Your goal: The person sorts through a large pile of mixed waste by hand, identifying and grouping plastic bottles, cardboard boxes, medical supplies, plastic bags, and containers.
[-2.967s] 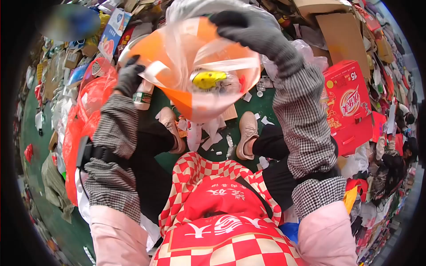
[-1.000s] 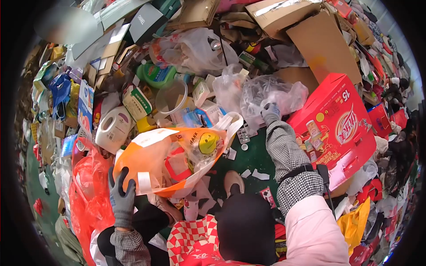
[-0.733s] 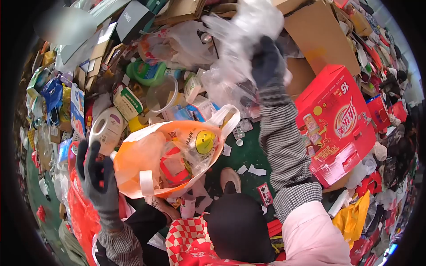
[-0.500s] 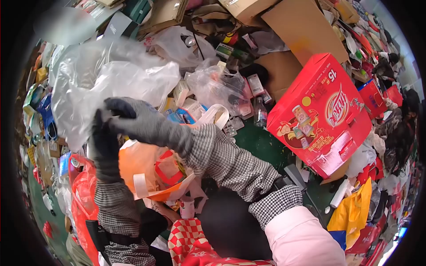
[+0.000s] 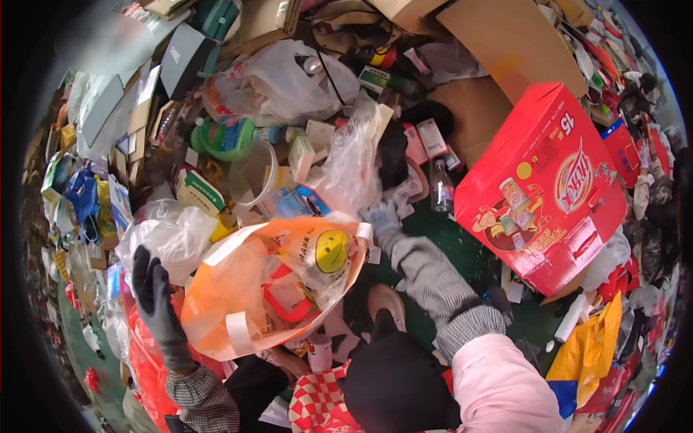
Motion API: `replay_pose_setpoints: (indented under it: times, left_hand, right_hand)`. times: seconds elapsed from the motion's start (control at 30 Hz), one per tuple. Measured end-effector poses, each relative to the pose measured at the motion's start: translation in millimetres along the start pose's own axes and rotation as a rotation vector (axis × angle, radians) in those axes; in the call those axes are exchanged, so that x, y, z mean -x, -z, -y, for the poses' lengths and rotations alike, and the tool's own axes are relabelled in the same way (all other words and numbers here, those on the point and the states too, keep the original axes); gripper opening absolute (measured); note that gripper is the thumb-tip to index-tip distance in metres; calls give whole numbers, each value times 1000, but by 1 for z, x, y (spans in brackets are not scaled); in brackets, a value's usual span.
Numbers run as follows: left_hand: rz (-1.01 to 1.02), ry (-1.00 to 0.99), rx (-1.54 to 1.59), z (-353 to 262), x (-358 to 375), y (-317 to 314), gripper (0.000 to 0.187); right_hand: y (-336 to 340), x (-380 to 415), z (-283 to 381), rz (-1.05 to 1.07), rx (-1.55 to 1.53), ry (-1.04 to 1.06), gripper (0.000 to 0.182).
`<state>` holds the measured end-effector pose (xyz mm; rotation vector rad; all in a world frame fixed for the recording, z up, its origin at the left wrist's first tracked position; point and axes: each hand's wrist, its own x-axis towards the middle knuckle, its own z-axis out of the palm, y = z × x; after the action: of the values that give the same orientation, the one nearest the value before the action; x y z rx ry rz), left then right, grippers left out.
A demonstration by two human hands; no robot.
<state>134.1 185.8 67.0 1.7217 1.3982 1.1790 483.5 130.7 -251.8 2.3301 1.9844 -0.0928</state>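
Observation:
My left hand (image 5: 157,299), in a dark grey glove, is raised at the left with fingers apart and nothing in it. It is beside an orange bag (image 5: 216,317) with white handles and a yellow smiley. My right hand (image 5: 382,216), also gloved, reaches to the lower end of a crumpled clear plastic bag (image 5: 354,162); its fingers are partly hidden there, so its grip is unclear. Small boxes lie left of that bag, and a clear bottle (image 5: 442,187) stands to the right of my right hand.
A large red carton (image 5: 541,191) is at the right, below a brown cardboard sheet (image 5: 512,47). A green bottle (image 5: 222,138), a clear round tub (image 5: 253,173) and a white bag (image 5: 170,234) lie at the left. A yellow bag (image 5: 588,350) is at lower right.
The large clear plastic sheet has left my hands and the upper left, uncovering the green bottle and tub. My hands have parted: the right moved right to the crumpled bag, the left moved down.

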Motion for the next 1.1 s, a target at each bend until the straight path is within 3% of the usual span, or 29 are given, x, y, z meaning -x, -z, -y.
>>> replay_pose_setpoints:
  times: [0.07, 0.13, 0.2, 0.33, 0.43, 0.47, 0.53, 0.57, 0.63, 0.67, 0.7, 0.73, 0.77, 0.8, 0.87, 0.9, 0.93, 1.0, 1.03, 1.1]
  left_hand:
    - [167, -162, -258, -21, 13, -29, 47]
    - [395, -323, -427, -42, 34, -55, 50]
    - [558, -554, -534, -64, 52, -84, 52]
    - [705, -486, -163, -54, 78, -150, 52]
    - [915, -427, -498, -14, 94, -192, 77]
    - [953, -357, -578, -9, 102, -204, 83]
    - [917, -377, -585, -2, 114, -228, 88]
    - [720, -407, -547, 9, 122, -243, 72]
    - [731, -236, -284, 32, 119, -267, 57]
    - [737, -144, -154, 32, 115, -275, 50]
    - [543, -363, -153, 33, 109, -283, 36]
    - [622, 6, 74, -9, 99, -271, 34]
    - [654, 350, 562, -10, 85, -275, 31]
    - [549, 482, 808, -5, 63, -278, 21]
    - [697, 473, 1185, 3, 9, -259, 6]
    - [785, 488, 1361, 7, -18, -249, 10]
    - [717, 534, 1384, -9, -34, -233, 12]
    - [652, 380, 1360, 4, -83, -205, 16]
    - [752, 262, 1362, 20, -111, -182, 15]
    - [686, 159, 1140, 63, -167, -116, 17]
  right_hand:
    - [-14, 60, 15, -67, 4, 0, 25]
    - [21, 118, 18, 109, -321, -4, 22]
    - [40, 157, 26, -122, -493, -36, 24]
    - [93, 184, 23, -415, -793, -98, 24]
    - [161, 202, 20, -443, -2156, -433, 29]
    - [171, 211, 4, -518, -2322, -189, 32]
    - [199, 220, -13, -659, -2544, -249, 34]
    - [211, 223, -23, -652, -2532, -223, 37]
    - [225, 225, -48, -660, -2379, -105, 48]
    - [224, 226, -60, -685, -2300, -185, 46]
    - [219, 229, -74, -695, -2096, -354, 43]
    - [212, 231, -91, -699, -1884, -504, 40]
    - [199, 234, -109, -688, -1972, -532, 39]
    - [184, 236, -126, -675, -2061, -558, 37]
    - [187, 213, -119, -776, -2017, -496, 35]
    - [177, 202, -115, -744, -1914, -585, 37]
    - [158, 194, -112, -711, -1807, -672, 40]
    - [102, 169, -107, -468, -1872, -642, 37]
    - [90, 150, -97, -399, -1745, -674, 39]
    - [64, 107, -89, -223, -1412, -746, 53]
